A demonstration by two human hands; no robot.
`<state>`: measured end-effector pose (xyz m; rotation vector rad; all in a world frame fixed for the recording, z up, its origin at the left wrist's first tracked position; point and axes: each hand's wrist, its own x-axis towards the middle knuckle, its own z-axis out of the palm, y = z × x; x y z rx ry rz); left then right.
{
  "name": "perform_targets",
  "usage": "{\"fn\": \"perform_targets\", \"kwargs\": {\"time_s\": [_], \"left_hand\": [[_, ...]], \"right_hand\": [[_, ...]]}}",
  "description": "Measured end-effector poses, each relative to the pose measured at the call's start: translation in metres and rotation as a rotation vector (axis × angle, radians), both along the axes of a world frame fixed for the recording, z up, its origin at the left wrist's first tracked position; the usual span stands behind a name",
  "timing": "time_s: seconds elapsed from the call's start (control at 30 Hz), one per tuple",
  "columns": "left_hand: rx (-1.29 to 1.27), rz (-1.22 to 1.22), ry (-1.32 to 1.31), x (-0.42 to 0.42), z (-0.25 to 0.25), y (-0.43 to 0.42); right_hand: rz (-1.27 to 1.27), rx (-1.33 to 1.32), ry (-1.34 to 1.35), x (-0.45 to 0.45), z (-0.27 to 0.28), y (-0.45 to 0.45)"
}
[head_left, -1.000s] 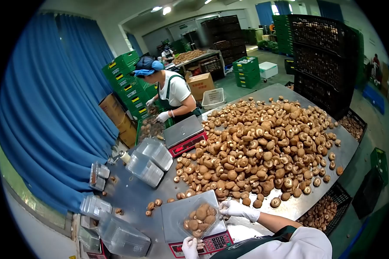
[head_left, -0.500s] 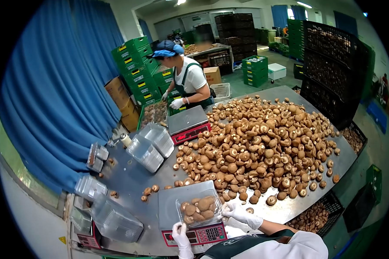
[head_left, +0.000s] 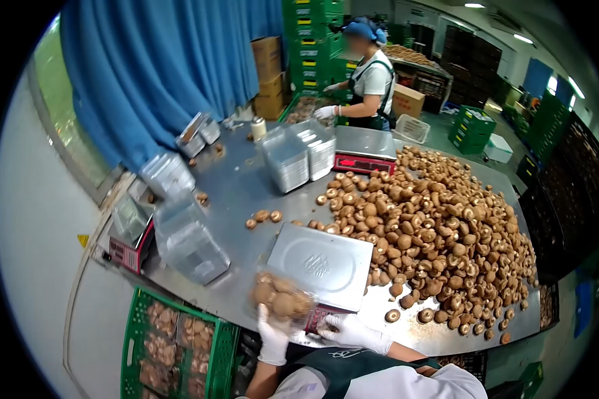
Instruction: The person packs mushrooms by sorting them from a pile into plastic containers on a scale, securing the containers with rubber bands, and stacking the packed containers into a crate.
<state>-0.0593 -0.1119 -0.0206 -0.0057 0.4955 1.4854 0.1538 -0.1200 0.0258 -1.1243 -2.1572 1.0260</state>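
Observation:
My gloved left hand [head_left: 273,340] grips a clear plastic tray of mushrooms [head_left: 281,296] from its near side. The tray, slightly blurred, is lifted off the scale, over the left front corner of its bare metal plate [head_left: 321,265]. My gloved right hand [head_left: 354,334] is at the scale's front edge by the red keypad panel, fingers apart and nothing seen in them. A large heap of brown mushrooms [head_left: 439,246] covers the table to the right of the scale.
Stacked empty trays stand on the metal table [head_left: 246,199], with more trays [head_left: 190,243] at the left. A green crate [head_left: 132,346] of packed mushrooms sits below the left front edge. Beyond a second scale [head_left: 365,143], a co-worker [head_left: 373,80] handles trays near stacked green crates.
The filled tray has left the scale plate, moving left and toward me in my left hand. My right hand has let go of it. The view has swung left, bringing the green crate into sight.

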Motion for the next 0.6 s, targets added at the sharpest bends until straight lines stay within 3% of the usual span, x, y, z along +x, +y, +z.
{"fn": "perform_targets", "kwargs": {"time_s": [0.03, 0.17, 0.23, 0.3, 0.37, 0.43, 0.5, 0.57, 0.6], "left_hand": [[-0.009, 0.042, 0.021, -0.020, 0.004, -0.005], [-0.104, 0.534, 0.564, -0.113, 0.003, -0.028], [-0.123, 0.680, 0.714, -0.160, 0.016, -0.053], [-0.164, 0.722, 0.542, -0.200, 0.031, -0.081], [-0.370, 0.958, 0.696, -0.249, 0.017, -0.113], [-0.382, 0.977, 0.633, -0.298, 0.003, -0.157], [-0.446, 1.070, 0.742, -0.337, -0.012, -0.200], [-0.595, 1.304, 0.879, -0.330, 0.016, -0.215], [-0.550, 1.343, 0.921, -0.329, 0.025, -0.224]], "right_hand": [[-0.002, 0.024, -0.029, -0.005, -0.001, 0.001], [0.080, 0.026, -0.072, -0.020, -0.012, 0.005], [0.153, -0.010, -0.143, -0.029, -0.014, 0.006], [0.194, -0.038, -0.198, -0.041, -0.007, 0.008], [0.243, 0.033, -0.144, -0.050, -0.014, 0.011], [0.230, 0.062, -0.067, -0.061, -0.011, 0.012], [0.224, 0.025, -0.111, -0.070, -0.015, 0.012], [0.250, 0.024, -0.105, -0.076, -0.015, 0.014], [0.262, -0.027, -0.123, -0.080, -0.016, 0.013]]}}
